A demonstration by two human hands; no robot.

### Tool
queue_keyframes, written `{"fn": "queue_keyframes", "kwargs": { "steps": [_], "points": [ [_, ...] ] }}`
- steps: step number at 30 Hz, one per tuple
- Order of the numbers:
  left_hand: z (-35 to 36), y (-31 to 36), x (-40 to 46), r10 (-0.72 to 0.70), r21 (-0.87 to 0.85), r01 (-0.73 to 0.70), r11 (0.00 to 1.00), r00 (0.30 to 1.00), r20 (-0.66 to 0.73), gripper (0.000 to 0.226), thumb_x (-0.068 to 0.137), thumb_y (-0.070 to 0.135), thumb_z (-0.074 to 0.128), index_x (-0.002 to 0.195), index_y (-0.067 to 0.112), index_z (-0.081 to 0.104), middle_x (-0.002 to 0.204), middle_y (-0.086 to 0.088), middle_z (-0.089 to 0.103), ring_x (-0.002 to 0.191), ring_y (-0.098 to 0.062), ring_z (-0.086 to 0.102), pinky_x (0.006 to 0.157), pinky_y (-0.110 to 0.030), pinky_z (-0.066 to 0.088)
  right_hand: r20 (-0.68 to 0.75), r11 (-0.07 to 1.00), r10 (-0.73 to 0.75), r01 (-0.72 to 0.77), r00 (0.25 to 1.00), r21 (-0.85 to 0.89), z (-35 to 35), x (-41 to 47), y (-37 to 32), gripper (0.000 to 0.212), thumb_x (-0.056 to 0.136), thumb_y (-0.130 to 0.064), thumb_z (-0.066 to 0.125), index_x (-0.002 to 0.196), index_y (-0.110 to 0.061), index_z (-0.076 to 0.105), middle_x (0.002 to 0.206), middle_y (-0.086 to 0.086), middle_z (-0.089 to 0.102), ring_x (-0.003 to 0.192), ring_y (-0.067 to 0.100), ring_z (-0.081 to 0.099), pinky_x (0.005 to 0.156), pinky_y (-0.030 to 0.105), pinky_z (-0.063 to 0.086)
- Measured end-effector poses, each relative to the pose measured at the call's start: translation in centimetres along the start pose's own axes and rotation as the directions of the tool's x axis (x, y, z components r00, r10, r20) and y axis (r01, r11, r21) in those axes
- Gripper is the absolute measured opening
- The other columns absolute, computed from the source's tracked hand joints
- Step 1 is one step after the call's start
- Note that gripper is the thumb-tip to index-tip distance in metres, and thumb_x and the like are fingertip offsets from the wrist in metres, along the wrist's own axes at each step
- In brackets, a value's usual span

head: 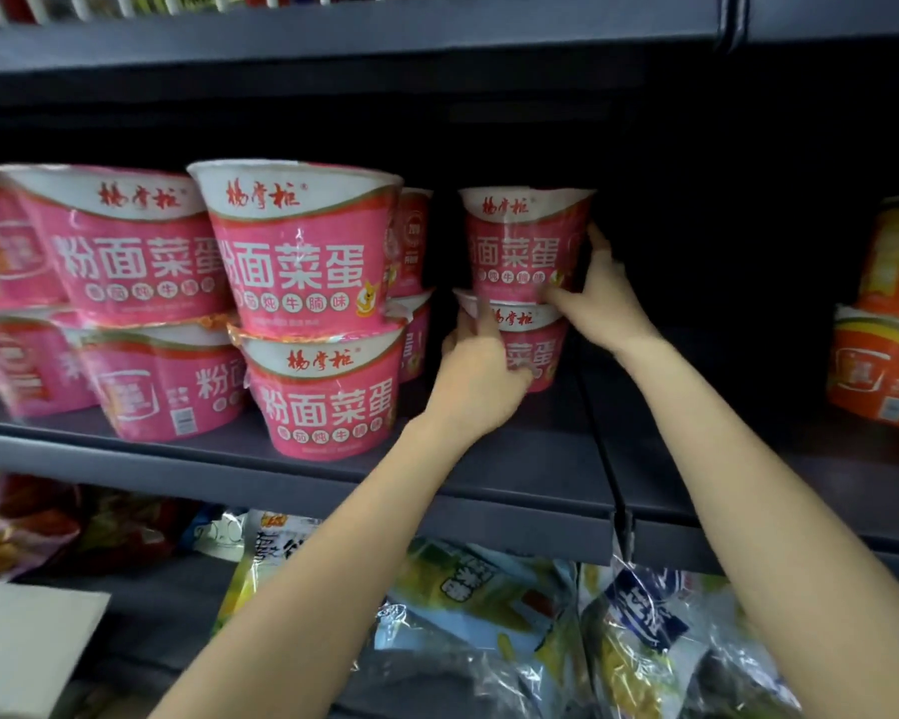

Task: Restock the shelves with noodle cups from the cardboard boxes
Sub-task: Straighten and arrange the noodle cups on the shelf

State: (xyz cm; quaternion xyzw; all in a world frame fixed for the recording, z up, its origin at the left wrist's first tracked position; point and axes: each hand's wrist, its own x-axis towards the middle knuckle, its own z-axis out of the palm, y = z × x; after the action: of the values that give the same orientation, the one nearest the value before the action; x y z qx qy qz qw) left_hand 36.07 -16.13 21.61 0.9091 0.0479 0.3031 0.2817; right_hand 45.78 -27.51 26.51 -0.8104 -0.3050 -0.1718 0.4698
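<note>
At frame centre I hold a two-high stack on the shelf: left hand grips the lower noodle cup, right hand fingers clamp the upper noodle cup. I should push both back together, keeping the rims aligned.

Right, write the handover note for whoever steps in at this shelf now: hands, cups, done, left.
Left hand: grips the lower pink cup of a two-high stack set back on the shelf.
Right hand: holds the upper pink cup at its right side.
Done: pink stacks already fill the shelf to the left.
Left: let go of this stack, then fill the dark gap to its right, up to the orange cups. No cardboard box in view.
</note>
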Motion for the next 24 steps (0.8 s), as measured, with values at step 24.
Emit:
{"fn": "queue_keyframes", "kwargs": {
  "steps": [24],
  "points": [
    [-8.0, -3.6, -9.2, -0.113, -0.353, 0.000, 0.936, 0.947, -0.299, 0.096, 0.062, 0.073, 0.068, 0.143, 0.033, 0.033, 0.135, 0.005, 0.042, 0.118, -0.011, 0.051, 0.100, -0.038, 0.046, 0.111, 0.971, -0.157, 0.134, 0.981, 0.196, 0.0, -12.8, -6.5, 0.094, 0.080, -0.036, 0.073, 0.150, -0.032, 0.011, 0.123, -0.027, 0.041, 0.100, -0.023, 0.044, 0.081, 0.003, 0.039]
  ]
}}
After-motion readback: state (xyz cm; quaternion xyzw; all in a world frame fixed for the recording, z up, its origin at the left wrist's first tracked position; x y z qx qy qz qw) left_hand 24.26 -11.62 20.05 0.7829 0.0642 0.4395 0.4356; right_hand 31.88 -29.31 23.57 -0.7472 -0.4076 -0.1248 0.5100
